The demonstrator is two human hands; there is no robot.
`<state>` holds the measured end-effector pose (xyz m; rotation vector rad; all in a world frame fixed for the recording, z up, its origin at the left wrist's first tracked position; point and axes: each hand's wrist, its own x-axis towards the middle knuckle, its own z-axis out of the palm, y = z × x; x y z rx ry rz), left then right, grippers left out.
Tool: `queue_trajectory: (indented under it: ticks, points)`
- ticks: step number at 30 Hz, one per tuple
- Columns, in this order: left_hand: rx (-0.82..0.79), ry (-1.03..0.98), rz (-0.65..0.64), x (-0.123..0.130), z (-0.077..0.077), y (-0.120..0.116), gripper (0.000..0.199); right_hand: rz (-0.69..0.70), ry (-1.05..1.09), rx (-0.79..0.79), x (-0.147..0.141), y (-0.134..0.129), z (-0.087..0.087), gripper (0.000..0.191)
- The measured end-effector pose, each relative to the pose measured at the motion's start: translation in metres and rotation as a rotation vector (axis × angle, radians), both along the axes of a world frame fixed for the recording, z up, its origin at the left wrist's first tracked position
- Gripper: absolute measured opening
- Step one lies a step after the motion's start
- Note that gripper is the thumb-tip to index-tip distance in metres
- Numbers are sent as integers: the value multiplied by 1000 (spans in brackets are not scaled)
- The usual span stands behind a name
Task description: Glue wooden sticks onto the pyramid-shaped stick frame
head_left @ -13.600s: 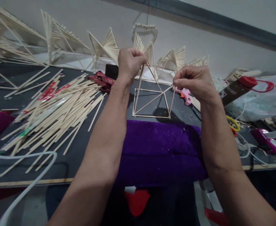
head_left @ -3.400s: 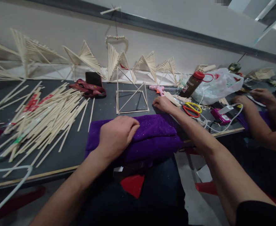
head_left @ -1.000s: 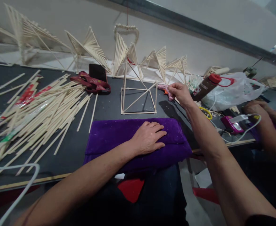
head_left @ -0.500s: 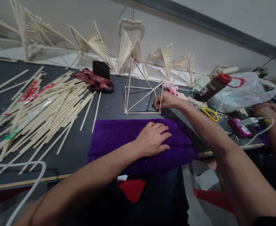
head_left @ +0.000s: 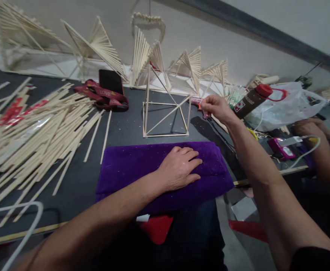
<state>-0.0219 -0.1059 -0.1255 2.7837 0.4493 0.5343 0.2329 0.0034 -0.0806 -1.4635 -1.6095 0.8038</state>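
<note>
My left hand [head_left: 179, 168] lies flat on a folded purple cloth [head_left: 131, 163], fingers spread, at the front of the table. Raised over the table, my right hand [head_left: 217, 108] has its thumb and fingers pinched together; what is between them, if anything, is too small to make out. Just behind those fingers is a pink glue gun [head_left: 196, 101], partly covered by the hand. Beyond the cloth stands an open frame of thin wooden sticks [head_left: 165, 134], with a square base, slanting sticks and a tall peak. Neither hand touches this frame.
Loose wooden sticks [head_left: 49, 139] pile up at left. Near them lie a red lanyard [head_left: 105, 94] and a dark phone [head_left: 111, 81]. Twisted stick models [head_left: 105, 41] line the wall. A bottle [head_left: 248, 103], plastic bag [head_left: 289, 105], purple charger [head_left: 282, 149] and another person's hand [head_left: 308, 128] are at right.
My right hand has left the lower right corner of the stick frame and moved up and right, in front of the glue gun. My left hand stays on the cloth. The view has shifted slightly.
</note>
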Motion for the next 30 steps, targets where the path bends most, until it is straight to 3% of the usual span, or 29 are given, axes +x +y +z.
queue_trajectory:
  ticks: [3, 7, 9, 14, 20, 30]
  points:
    - [4, 2, -4, 0, 0, 1, 44, 91, -229, -63, 6, -8, -18, 17]
    - [4, 8, -2, 1, 1, 1, 43, 242, -693, 16, -2, -13, -30, 19]
    - [2, 16, 2, 1, 1, 1, 43, 268, -920, 7, -5, -18, -27, 18]
    - [7, 32, 8, 1, 1, 1, 44, 182, -1302, -213, 12, -40, -5, 28]
    - [15, 33, 10, 1, 1, 1, 42, 75, -1240, -245, 44, -74, 6, 27]
    - [26, 32, 21, 1, 3, 1, 41, 63, -1288, -226, 31, -97, -9, 31]
